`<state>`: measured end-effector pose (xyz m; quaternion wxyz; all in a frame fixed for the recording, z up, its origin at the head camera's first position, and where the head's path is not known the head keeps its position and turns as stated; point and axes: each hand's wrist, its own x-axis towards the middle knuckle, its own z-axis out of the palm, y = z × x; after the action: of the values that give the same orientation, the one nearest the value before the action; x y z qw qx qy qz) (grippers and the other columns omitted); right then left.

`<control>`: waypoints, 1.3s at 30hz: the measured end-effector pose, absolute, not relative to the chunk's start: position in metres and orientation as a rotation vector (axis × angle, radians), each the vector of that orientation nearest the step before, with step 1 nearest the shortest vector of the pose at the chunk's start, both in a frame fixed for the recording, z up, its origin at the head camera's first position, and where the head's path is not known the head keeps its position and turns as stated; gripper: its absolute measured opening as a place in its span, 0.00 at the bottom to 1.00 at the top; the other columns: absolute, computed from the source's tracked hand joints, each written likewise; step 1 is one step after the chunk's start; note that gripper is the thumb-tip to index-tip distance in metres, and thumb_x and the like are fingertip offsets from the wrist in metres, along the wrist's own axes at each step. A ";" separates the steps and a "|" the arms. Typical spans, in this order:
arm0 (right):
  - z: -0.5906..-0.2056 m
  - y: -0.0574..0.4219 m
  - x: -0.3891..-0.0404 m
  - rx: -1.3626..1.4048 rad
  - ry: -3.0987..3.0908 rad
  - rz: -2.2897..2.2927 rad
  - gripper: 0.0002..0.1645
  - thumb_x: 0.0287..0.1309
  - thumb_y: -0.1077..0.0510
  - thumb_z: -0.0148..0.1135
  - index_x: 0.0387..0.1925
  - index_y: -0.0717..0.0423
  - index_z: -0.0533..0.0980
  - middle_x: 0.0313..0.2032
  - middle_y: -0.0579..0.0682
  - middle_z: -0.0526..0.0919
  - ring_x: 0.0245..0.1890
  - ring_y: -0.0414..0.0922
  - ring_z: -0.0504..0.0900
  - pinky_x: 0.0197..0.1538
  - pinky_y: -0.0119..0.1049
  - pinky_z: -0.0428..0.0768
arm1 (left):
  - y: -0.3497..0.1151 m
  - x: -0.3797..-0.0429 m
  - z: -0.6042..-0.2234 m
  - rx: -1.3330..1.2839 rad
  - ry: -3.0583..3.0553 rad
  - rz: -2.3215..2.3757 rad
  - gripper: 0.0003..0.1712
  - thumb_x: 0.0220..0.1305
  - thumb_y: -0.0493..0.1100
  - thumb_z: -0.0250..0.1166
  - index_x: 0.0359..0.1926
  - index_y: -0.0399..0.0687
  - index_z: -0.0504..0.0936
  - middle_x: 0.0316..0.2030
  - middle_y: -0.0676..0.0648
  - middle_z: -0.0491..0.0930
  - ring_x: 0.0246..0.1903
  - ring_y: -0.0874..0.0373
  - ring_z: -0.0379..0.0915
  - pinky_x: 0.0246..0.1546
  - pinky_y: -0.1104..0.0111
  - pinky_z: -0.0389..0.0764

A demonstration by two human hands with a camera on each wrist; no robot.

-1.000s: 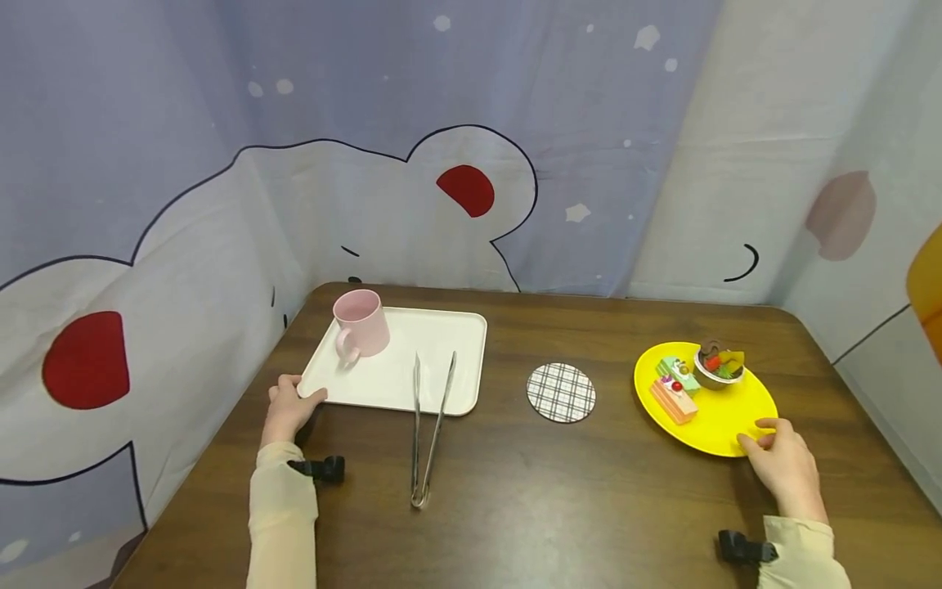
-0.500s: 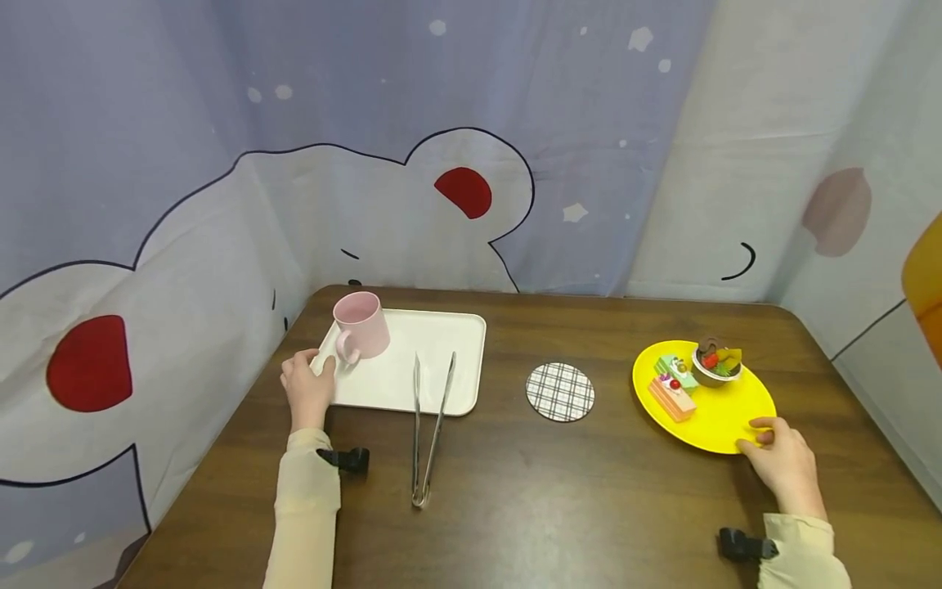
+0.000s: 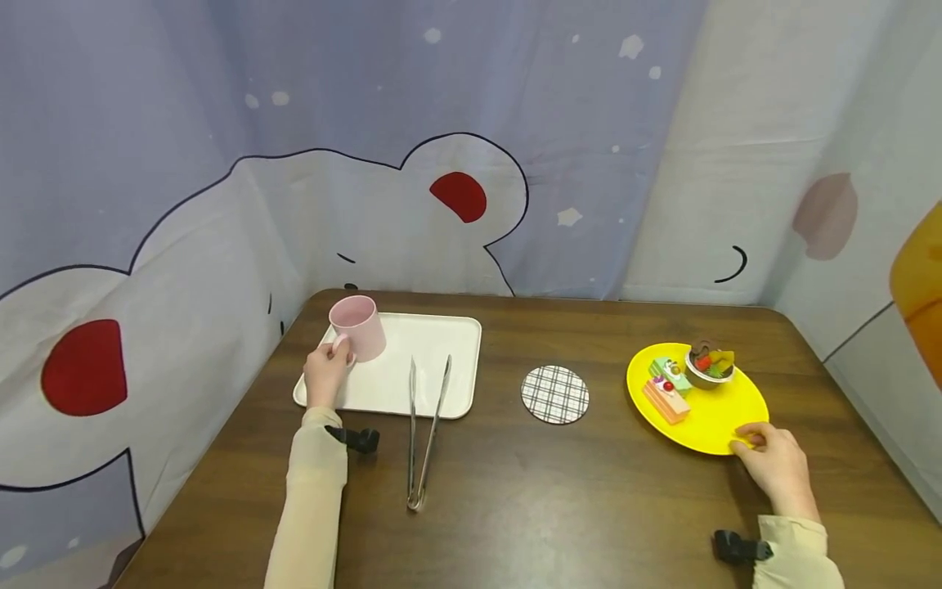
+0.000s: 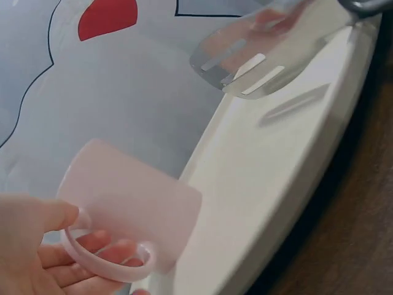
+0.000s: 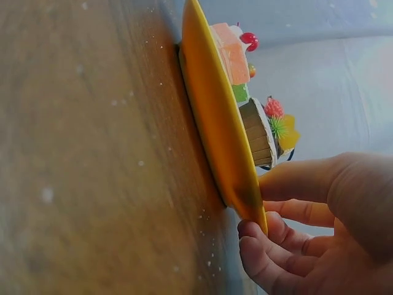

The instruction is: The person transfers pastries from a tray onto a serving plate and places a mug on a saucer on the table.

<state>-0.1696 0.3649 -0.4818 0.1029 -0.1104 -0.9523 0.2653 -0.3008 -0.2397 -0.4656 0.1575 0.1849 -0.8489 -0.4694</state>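
Observation:
My left hand (image 3: pixel 326 375) is at the handle of a pink mug (image 3: pixel 362 331), which stands on the left part of a white tray (image 3: pixel 434 343). In the left wrist view the thumb lies on the top of the mug handle (image 4: pixel 107 267) and the fingers reach behind it. My right hand (image 3: pixel 776 465) pinches the near right rim of a yellow plate (image 3: pixel 724 421), thumb above and fingertips beneath. Two toy cake slices, one orange (image 3: pixel 666 401) and one green (image 3: pixel 671 375), and a toy fruit cupcake (image 3: pixel 708 368) sit on the plate.
Metal tongs (image 3: pixel 419 466) lie with their tips over the tray's near edge and their joined end toward me; a slotted tip (image 4: pixel 245 67) shows in the left wrist view. A round plaid coaster (image 3: pixel 555 394) lies between tray and plate. A printed curtain (image 3: pixel 589 164) hangs behind the wooden table.
My left hand has moved right from the tray's left corner to the mug handle and taken hold of it. The right hand stays at the plate rim.

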 end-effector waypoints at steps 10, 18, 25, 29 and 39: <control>-0.488 0.365 -0.168 -0.288 -2.719 0.754 0.12 0.54 0.63 0.61 0.35 0.71 0.79 0.32 0.66 0.78 0.36 0.61 0.76 0.36 0.43 0.68 | -0.233 -0.302 -0.472 0.510 -2.174 -1.813 0.23 0.72 0.49 0.52 0.39 0.29 0.77 0.22 0.53 0.75 0.23 0.65 0.73 0.29 0.73 0.82; -0.486 0.369 -0.167 -0.455 -2.776 0.825 0.22 0.58 0.59 0.60 0.47 0.74 0.70 0.34 0.68 0.75 0.35 0.58 0.74 0.34 0.39 0.66 | -0.224 -0.300 -0.471 0.584 -1.978 -2.057 0.19 0.70 0.46 0.55 0.28 0.33 0.75 0.18 0.54 0.73 0.22 0.64 0.72 0.29 0.71 0.81; -0.483 0.371 -0.166 -0.561 -2.831 0.885 0.28 0.62 0.54 0.57 0.53 0.75 0.66 0.35 0.67 0.76 0.33 0.53 0.75 0.31 0.34 0.66 | -0.219 -0.295 -0.473 0.574 -1.907 -2.042 0.18 0.69 0.45 0.57 0.28 0.33 0.76 0.16 0.55 0.74 0.21 0.65 0.72 0.28 0.71 0.81; -0.484 0.371 -0.165 -0.544 -2.822 0.876 0.28 0.62 0.54 0.57 0.53 0.75 0.66 0.34 0.67 0.77 0.33 0.54 0.76 0.31 0.34 0.66 | -0.216 -0.290 -0.473 0.520 -1.961 -1.972 0.22 0.69 0.46 0.58 0.34 0.25 0.79 0.17 0.55 0.75 0.22 0.66 0.73 0.28 0.72 0.82; -0.487 0.373 -0.165 -0.514 -2.818 0.853 0.28 0.62 0.54 0.57 0.52 0.75 0.66 0.33 0.66 0.78 0.32 0.54 0.76 0.31 0.34 0.66 | -0.204 -0.279 -0.437 0.387 -1.981 -1.948 0.25 0.66 0.51 0.62 0.34 0.27 0.79 0.17 0.57 0.76 0.23 0.65 0.75 0.31 0.70 0.83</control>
<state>-0.1653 0.3731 -0.4874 0.0763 -0.1714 -0.9401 0.2847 -0.2793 -0.2037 -0.4365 0.1676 0.1360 -0.6962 -0.6847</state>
